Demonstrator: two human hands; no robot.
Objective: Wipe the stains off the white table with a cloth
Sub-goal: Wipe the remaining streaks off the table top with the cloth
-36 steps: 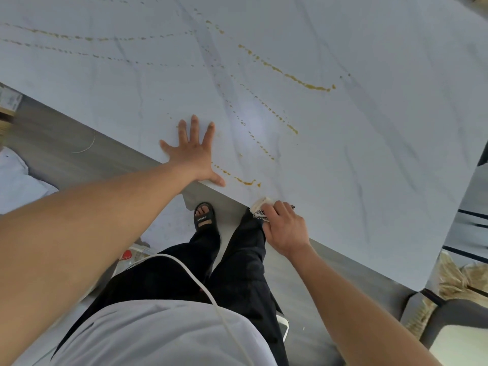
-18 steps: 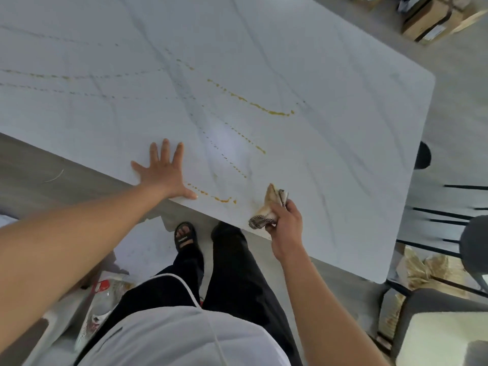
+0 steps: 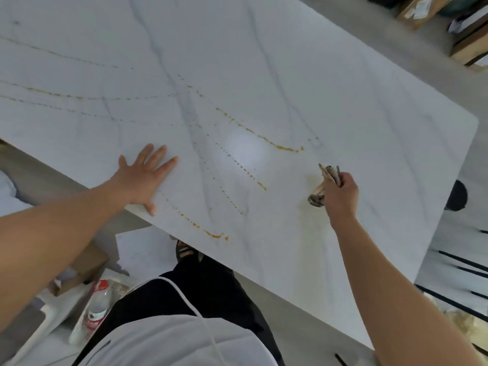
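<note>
Grey floor (image 3: 427, 56) runs past the far corner of the white surface (image 3: 343, 101), with cardboard boxes (image 3: 420, 9) at the upper right. Thin black rods (image 3: 462, 260) cross the right edge. A red-capped plastic bottle (image 3: 99, 303) lies at lower left. A soft pale glare (image 3: 247, 149) sits on the surface.

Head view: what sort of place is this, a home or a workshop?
Probably an indoor dining or storage room; I cannot be sure. A large white marble-look table fills the view, cardboard boxes sit beyond it, and a plastic bottle lies among clutter below.
</note>
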